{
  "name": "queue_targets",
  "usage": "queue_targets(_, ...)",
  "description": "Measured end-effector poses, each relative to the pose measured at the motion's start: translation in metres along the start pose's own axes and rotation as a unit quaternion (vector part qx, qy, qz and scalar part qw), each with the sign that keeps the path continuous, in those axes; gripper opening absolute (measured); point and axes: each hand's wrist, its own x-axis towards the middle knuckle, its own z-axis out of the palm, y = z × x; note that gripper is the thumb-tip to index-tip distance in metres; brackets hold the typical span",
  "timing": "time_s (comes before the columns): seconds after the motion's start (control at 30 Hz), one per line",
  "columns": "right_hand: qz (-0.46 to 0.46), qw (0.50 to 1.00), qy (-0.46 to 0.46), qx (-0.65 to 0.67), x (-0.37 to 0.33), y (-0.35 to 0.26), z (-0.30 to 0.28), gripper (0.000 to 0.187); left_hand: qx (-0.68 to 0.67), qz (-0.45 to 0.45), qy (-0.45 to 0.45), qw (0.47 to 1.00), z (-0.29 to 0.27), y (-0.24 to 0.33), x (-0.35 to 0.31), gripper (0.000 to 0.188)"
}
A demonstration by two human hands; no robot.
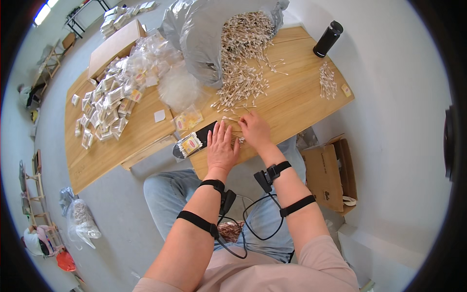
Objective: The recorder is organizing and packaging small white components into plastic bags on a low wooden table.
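My left hand [222, 148] lies with its fingers stretched out flat at the table's near edge, beside a long black flat object [207, 130]. On that object's left end rests a clear packet of cotton swabs [189, 144] with a yellow label. Close by on the right, my right hand [256, 130] has its fingertips pinched together at a loose cotton swab [229, 118]. Between the hands lies a small bunch of cotton swabs [236, 139], partly hidden by my left fingers. A clear bag with a yellow card [188, 119] sits just beyond the black object.
A grey plastic bag [192, 39] spills a large swab heap [243, 80]. Filled packets [109, 107] pile at left, near empty clear bags [180, 87] and a white card [159, 116]. A black bottle [328, 39] stands far right. An open carton [323, 175] is below the table.
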Motion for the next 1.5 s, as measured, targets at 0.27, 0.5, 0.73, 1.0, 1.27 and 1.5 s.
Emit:
queue_targets(0.27, 0.074, 0.992, 0.043, 0.088, 0.013, 0.02, -0.013, 0.014, 0.003, -0.001, -0.002, 1.0, 0.0, 0.001, 0.0, 0.052)
queue_targets(0.5, -0.021, 0.999, 0.003, -0.026, -0.001, -0.009, -0.014, 0.015, -0.002, -0.003, 0.004, 1.0, 0.0, -0.002, -0.001, 0.052)
queue_targets(0.73, -0.072, 0.996, -0.059, -0.007, -0.004, -0.017, -0.007, 0.012, -0.008, -0.004, 0.03, 1.0, 0.004, -0.004, -0.002, 0.052)
queue_targets(1.0, 0.02, 0.999, 0.042, 0.029, -0.002, 0.003, -0.015, 0.01, 0.007, -0.006, 0.002, 1.0, 0.001, -0.002, -0.001, 0.05)
queue_targets(1.27, 0.043, 0.997, 0.036, -0.045, 0.002, 0.001, -0.009, 0.011, 0.025, 0.003, 0.006, 1.0, 0.004, -0.001, -0.001, 0.052)
queue_targets(1.5, -0.002, 0.999, -0.049, -0.015, -0.007, -0.006, -0.017, 0.013, 0.001, -0.005, -0.011, 1.0, -0.001, -0.003, -0.001, 0.053)
